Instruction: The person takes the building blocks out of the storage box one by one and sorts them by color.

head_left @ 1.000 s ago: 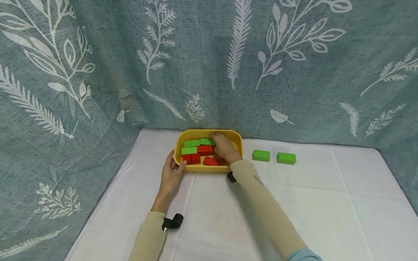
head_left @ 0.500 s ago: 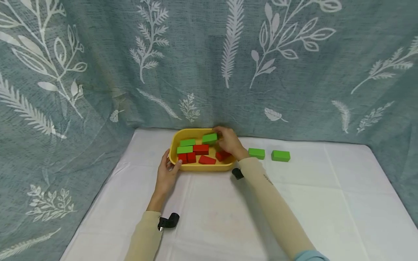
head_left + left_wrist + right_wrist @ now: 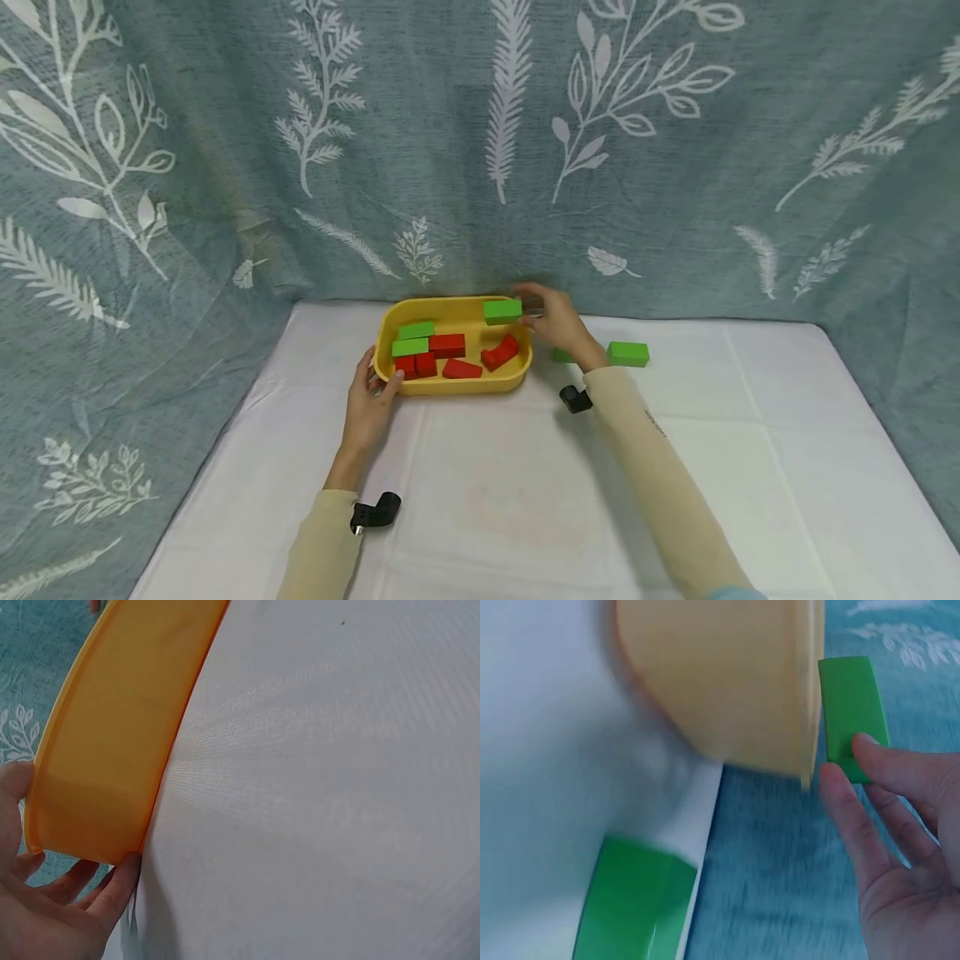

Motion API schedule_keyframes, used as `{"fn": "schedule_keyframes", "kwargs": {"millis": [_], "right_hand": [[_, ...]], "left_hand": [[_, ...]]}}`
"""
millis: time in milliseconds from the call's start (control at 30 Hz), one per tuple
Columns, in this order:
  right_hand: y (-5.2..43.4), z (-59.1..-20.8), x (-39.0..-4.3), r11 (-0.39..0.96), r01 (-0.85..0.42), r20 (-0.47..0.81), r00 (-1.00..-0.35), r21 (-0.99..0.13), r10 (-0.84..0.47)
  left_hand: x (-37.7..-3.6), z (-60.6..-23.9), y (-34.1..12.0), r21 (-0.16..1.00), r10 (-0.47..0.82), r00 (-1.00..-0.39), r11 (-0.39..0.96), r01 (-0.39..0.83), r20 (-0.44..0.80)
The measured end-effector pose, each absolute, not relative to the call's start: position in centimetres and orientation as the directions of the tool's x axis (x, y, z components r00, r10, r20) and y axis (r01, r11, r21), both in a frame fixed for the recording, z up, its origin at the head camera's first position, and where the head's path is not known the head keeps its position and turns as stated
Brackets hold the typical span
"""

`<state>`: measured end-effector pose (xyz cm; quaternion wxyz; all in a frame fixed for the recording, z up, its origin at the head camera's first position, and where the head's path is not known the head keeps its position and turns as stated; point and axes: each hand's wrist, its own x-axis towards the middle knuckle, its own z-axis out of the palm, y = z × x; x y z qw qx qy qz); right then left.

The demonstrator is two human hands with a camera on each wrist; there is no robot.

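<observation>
The right hand (image 3: 558,323) pinches a green block (image 3: 502,311) above the yellow tray's (image 3: 457,384) far right rim; the left hand (image 3: 369,410) grips the tray's near left corner. Best lift the block clear of the rim before carrying it toward the green blocks on the desk (image 3: 628,354).

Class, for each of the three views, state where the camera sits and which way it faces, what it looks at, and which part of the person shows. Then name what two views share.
Head: worn on the head, facing forward and down at the tray on the table; both forearms, left hand and right hand show.
Left wrist: low beside the tray's outer wall, looking along it; only the left hand's fingers show.
Right wrist: beside the tray's other end, facing the green block that the right hand grips.
Shared: tray and green block appear in head and right wrist views.
</observation>
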<state>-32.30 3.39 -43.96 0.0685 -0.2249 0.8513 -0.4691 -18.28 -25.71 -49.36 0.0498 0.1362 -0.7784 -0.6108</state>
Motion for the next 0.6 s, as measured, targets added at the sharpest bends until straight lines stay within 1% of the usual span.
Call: {"fn": "schedule_keyframes", "kwargs": {"millis": [133,333,600], "right_hand": [[5.9,-44.0,-32.1,0.428,-0.308,0.107,-0.895,-0.85,-0.432],[9.7,-44.2,-31.4,0.451,-0.314,0.119,-0.904,-0.835,-0.41],[14.8,-44.2,-30.8,0.457,-0.271,0.097,-0.924,-0.847,-0.369]], "left_hand": [[-18.2,-49.4,-25.7,0.961,-0.273,-0.957,0.225,-0.161,-0.096],[-18.0,-49.4,-25.7,0.956,-0.281,-0.955,0.241,-0.166,-0.095],[-18.3,-49.2,-25.5,0.955,-0.273,-0.958,0.249,-0.162,-0.092]]}}
